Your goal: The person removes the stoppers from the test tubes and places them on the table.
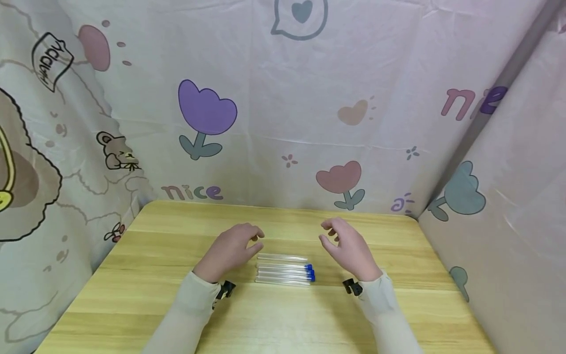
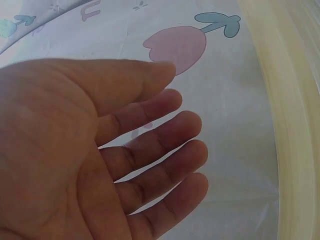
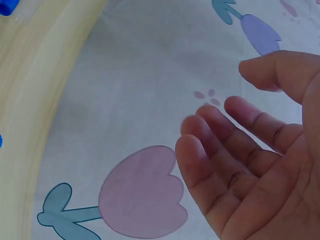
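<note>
Landmark: row of clear tubes [image 1: 283, 272], lying side by side, left to right, on the wooden surface [image 1: 132, 280]. Blue ends [image 1: 312, 276] show at the row's right. A further clear piece [image 1: 283, 257] lies parallel, just beyond the row; whether one tube or two, cannot tell. Left hand [image 1: 232, 248]: just left of the row, slightly beyond it; grip relaxed, fingers lightly bent, nothing held. Right hand [image 1: 349, 247]: right of the row, also slightly beyond; grip relaxed, thumb apart from fingers, nothing held. Printed cloth [image 1: 274, 123] hangs well beyond the row.
</note>
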`<state>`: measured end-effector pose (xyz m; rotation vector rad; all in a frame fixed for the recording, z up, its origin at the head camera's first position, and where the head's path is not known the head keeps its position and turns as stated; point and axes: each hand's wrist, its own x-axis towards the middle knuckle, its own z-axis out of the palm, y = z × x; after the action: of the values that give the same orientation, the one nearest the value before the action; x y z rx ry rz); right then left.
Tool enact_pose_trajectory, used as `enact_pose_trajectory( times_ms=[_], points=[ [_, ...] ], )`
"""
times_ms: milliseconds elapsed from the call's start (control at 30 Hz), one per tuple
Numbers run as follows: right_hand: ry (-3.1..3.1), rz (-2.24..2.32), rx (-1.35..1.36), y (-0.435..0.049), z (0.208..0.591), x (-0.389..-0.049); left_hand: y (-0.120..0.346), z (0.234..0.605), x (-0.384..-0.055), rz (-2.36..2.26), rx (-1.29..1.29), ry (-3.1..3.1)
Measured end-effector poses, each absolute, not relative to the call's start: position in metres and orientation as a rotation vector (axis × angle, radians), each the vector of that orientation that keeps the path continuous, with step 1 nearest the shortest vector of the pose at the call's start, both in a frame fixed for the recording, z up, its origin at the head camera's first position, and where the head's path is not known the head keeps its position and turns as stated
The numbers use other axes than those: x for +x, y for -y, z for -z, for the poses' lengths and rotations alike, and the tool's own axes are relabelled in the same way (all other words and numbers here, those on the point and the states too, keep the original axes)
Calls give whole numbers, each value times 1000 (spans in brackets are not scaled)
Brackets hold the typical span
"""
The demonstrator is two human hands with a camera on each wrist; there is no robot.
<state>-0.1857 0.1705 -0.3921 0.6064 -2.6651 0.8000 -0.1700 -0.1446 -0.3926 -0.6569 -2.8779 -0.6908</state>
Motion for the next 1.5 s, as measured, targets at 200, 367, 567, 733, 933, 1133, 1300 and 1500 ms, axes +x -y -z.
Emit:
enact_pose_trajectory(
  times_ms=[200,367,567,733,933,1133,1300,1500],
  points=[
    [2688,-793,657,-167,393,-177,140,396,-168,677,-654,2909],
    [2727,-803,693,-167,395,-172,136,406,-173,689,-665,2938],
    [2757,-790,675,-169,395,-170,139,431,-182,800,-675,3027],
    [2761,-800,664,-168,397,-171,143,447,-186,815,-656,3072],
    [2772,-770,675,-167,399,-173,141,454,-191,759,-640,3083],
    [2788,-757,679,-167,398,-173,140,458,-193,730,-604,3093],
    [2795,-753,683,-167,400,-174,141,460,-193,729,-619,3084],
    [2801,-749,694,-168,404,-177,143,460,-192,770,-643,3088]
  ],
)
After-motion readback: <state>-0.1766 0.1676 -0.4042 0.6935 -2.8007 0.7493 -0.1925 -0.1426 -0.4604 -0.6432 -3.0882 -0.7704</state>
